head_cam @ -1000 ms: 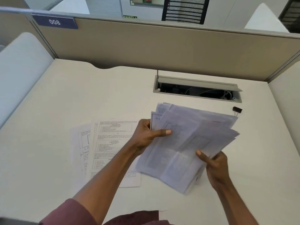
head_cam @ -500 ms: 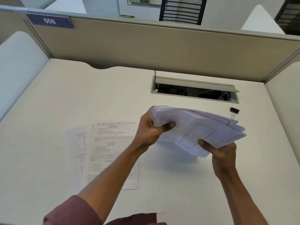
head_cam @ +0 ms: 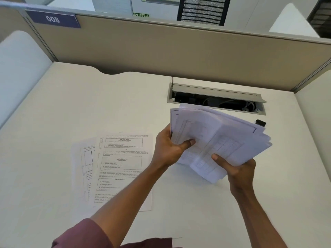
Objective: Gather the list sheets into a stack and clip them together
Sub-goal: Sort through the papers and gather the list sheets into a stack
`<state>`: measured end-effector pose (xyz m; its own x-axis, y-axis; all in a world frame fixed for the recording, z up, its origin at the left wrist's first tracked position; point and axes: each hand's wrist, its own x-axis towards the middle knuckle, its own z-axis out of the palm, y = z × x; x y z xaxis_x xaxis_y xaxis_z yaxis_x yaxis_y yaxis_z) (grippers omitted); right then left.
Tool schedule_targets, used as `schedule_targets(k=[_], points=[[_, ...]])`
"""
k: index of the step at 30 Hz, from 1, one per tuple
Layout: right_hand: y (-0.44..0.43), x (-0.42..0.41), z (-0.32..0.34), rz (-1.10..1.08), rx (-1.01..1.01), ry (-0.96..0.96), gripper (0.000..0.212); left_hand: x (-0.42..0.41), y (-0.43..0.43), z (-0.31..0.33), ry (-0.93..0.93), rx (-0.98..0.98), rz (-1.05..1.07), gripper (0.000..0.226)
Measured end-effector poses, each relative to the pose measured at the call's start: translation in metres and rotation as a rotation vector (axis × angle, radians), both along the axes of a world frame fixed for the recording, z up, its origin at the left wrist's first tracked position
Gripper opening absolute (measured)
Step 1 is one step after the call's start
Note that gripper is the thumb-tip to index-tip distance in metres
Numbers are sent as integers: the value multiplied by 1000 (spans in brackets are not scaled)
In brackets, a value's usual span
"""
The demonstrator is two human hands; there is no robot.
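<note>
Below the "008" plate (head_cam: 53,19), left hand (head_cam: 167,149) and right hand (head_cam: 238,169) both gripping the paper stack (head_cam: 220,138).

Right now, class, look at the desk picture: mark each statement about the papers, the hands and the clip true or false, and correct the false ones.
1. Both hands hold the bundle of sheets. True: left hand, right hand.
2. The binder clip is already on the bundle. False: it lies on the desk beyond it.
3. Two printed sheets lie flat on the desk. True.
4. The cable box lid is shut. False: it stands open, cables showing.
</note>
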<state>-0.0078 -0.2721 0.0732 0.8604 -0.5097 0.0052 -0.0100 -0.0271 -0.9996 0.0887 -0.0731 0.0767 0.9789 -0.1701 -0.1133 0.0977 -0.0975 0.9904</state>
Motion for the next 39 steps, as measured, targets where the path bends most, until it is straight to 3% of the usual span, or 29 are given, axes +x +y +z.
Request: schedule_targets(k=[6,16,20,25,32,39], points=[[-7,-8,-10,-22,2,57,34,2,19,1,7,-57,-79,52],[11,1,-9,-211,55,23,65,-1,7,6,-138,-57,-45,40],[6,3,-4,-113,-56,72,41,1,12,-2,-139,-19,-9,60],[4,0,-6,-129,0,73,19,1,18,-18,-62,104,-37,45],[17,-2,-28,-227,88,128,53,-15,10,-18,-11,102,7,36],[23,1,-30,-210,92,250,47,-23,14,-26,56,146,-13,33]])
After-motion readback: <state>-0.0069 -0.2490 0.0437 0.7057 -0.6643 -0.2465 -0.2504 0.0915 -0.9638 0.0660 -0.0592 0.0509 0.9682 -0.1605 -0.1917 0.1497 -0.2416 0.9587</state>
